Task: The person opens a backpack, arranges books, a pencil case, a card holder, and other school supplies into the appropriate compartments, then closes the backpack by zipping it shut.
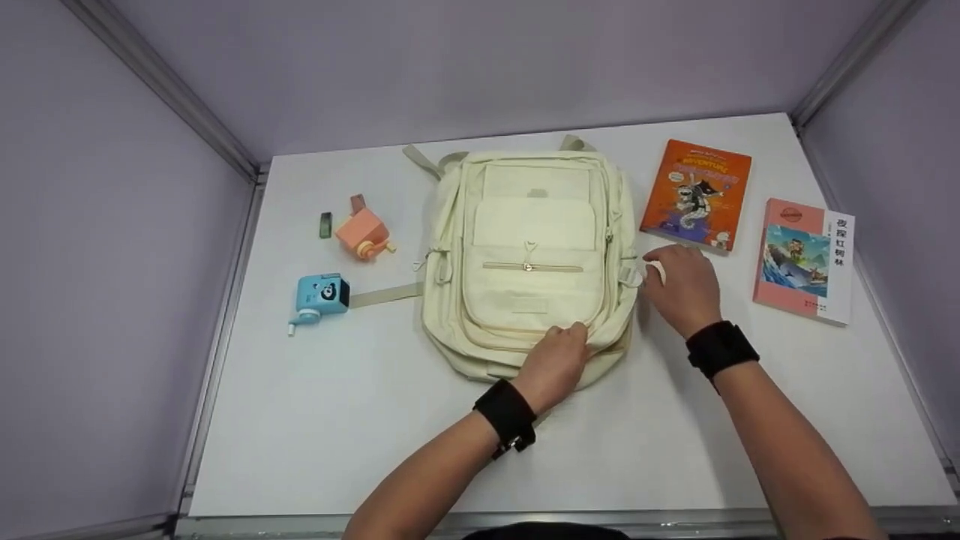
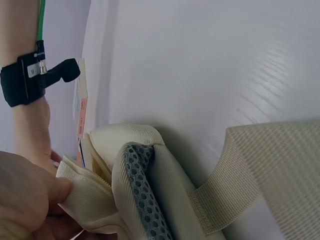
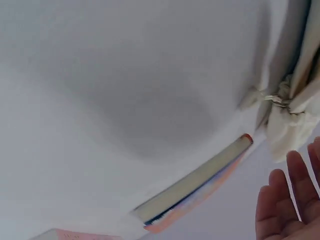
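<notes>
A cream backpack (image 1: pixel 536 225) lies front side up on the white table. My left hand (image 1: pixel 556 360) pinches the fabric at its lower right edge, beside a zipper (image 2: pixel 102 182) that curves along the bag. Grey mesh padding (image 2: pixel 145 185) shows under that edge in the left wrist view. By the backpack's right side is my right hand (image 1: pixel 682 285), near a pale loop (image 1: pixel 631 277). Its fingers (image 3: pixel 285 200) look fairly straight and apart from the gathered cream fabric (image 3: pixel 287 120) in the right wrist view. Whether a fingertip touches the loop is unclear.
An orange book (image 1: pixel 697 195) and a pink-and-white book (image 1: pixel 805 261) lie to the right. On the left are a pink crank sharpener (image 1: pixel 362 231), a blue crank sharpener (image 1: pixel 321 295) and a small green block (image 1: pixel 325 225). A strap (image 1: pixel 386 295) extends left from the bag.
</notes>
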Demonstrator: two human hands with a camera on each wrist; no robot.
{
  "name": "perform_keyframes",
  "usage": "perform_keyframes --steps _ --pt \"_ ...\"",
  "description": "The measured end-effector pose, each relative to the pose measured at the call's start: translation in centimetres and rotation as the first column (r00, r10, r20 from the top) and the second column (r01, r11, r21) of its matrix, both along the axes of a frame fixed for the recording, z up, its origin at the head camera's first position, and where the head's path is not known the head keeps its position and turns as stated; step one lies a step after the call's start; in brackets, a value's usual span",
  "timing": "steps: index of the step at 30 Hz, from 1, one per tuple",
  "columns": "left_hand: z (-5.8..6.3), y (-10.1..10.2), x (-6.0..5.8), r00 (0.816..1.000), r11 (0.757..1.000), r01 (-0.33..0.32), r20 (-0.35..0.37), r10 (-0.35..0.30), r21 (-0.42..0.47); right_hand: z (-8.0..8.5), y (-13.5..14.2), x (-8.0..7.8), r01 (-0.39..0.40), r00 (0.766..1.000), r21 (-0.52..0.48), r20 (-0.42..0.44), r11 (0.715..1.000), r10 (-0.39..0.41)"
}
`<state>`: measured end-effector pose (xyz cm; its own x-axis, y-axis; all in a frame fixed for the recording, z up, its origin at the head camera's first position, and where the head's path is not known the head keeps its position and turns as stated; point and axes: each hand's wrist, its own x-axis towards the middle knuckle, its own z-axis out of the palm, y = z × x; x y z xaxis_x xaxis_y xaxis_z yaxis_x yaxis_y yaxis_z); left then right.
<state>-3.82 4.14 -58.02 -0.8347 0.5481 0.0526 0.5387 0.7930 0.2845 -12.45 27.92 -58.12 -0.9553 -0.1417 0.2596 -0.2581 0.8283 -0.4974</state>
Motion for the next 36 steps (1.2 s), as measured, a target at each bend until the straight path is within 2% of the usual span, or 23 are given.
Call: perform_keyframes --steps 2,4,7,9,12,17,20,23,26,30,33,36 --pt "-0.1 0.1 0.1 1.0 1.0 -0.017 -0.006 0.017 0.005 0.6 -0.7 1.7 -0.125 0.99 -0.021 -0.07 0.992 0.124" --pt "-0.2 0.2 0.2 0.999 1.0 -0.03 -0.016 0.03 0.005 0.9 -1.7 3.3 -0.28 0.957 -0.004 -0.087 0.96 0.278" --pt "-0.2 0.2 0.3 0.999 0.999 -0.03 -0.036 0.029 -0.014 0.7 -3.2 5.3 -0.455 0.89 0.042 -0.018 0.889 0.456" --pt "-0.2 0.1 0.4 0.999 1.0 -0.016 -0.038 0.016 -0.019 0.3 -3.9 6.2 -0.501 0.866 0.077 0.031 0.862 0.5" --pt "-0.2 -0.3 0.4 1.0 1.0 0.009 -0.021 -0.009 0.019 -0.5 -4.5 6.8 -0.507 0.862 0.107 0.053 0.855 0.504" --pt "-0.1 -2.4 0.3 0.996 0.993 0.077 0.028 -0.08 0.093 -1.5 -4.2 7.5 -0.498 0.866 0.089 0.011 0.862 0.499" --pt "0.2 -4.5 0.3 0.991 0.99 0.136 -0.009 -0.136 0.037 -1.7 -3.9 7.9 -0.476 0.879 0.032 -0.005 0.879 0.477" --pt "0.7 -7.1 -0.1 0.987 0.988 0.154 -0.036 -0.155 -0.014 -1.4 -3.7 8.2 -0.429 0.903 -0.049 0.007 0.902 0.43" --pt "1.2 -10.0 -0.7 0.991 0.992 0.13 -0.017 -0.13 0.003 -0.7 -3.8 8.1 -0.371 0.924 -0.143 0.046 0.918 0.38" --pt "1.7 -13.4 -1.7 0.996 0.995 0.08 0.039 -0.082 0.055 0.5 -3.9 7.8 -0.309 0.936 -0.237 0.096 0.921 0.339" --pt "2.0 -15.1 -2.4 0.995 0.996 0.068 0.063 -0.071 0.059 1.2 -3.9 7.6 -0.271 0.94 -0.288 0.125 0.918 0.317" --pt "2.3 -15.8 -2.9 0.995 0.996 0.057 0.079 -0.062 0.064 1.8 -3.9 7.3 -0.25 0.943 -0.325 0.133 0.912 0.305"
